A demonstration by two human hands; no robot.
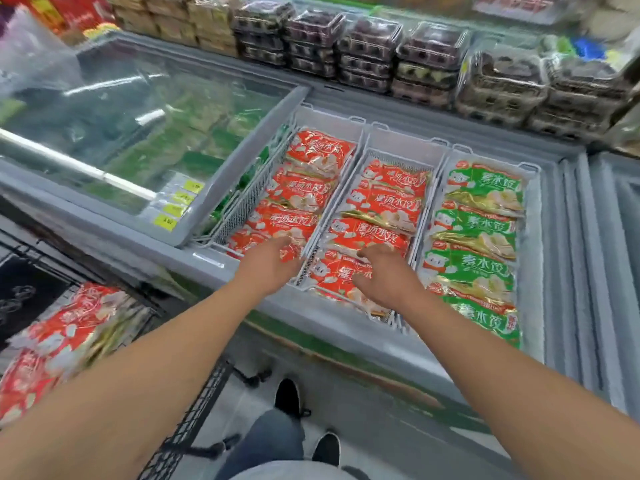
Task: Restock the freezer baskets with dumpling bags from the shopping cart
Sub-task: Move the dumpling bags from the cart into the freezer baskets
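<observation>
Both arms reach out over the open chest freezer [346, 344]. The left hand [273, 263] lies over the near end of the left basket [242, 206], its fingers bent downward onto the nearest red dumpling bag [256, 242]; the fingertips touch or hook its front edge, though whether they actually pinch the wrapper I cannot tell, since the back of the hand hides them. The rest of that row of red bags runs away beyond the fingers toward the back wall.

The right hand [384, 275] sits over the middle basket [398, 157]. Its fingers are curled and slightly apart, the tips resting at the seam between the nearest red bag in the middle basket [332, 275], which lies under the palm and toward the thumb side, and the next bag [367, 235] just past the fingertips. No bag is lifted clear of the stack.

To the outside of the right hand's fingers stands the right basket [533, 178], filled with green dumpling bags [481, 223] and touched by neither hand. Well behind the left wrist, in the shopping cart [187, 424], more red bags [62, 341] lie heaped, blurred. The freezer's glass lid [138, 133] is slid aside beyond the left hand. Stacked clear boxes [426, 57] line the shelf behind the freezer.
</observation>
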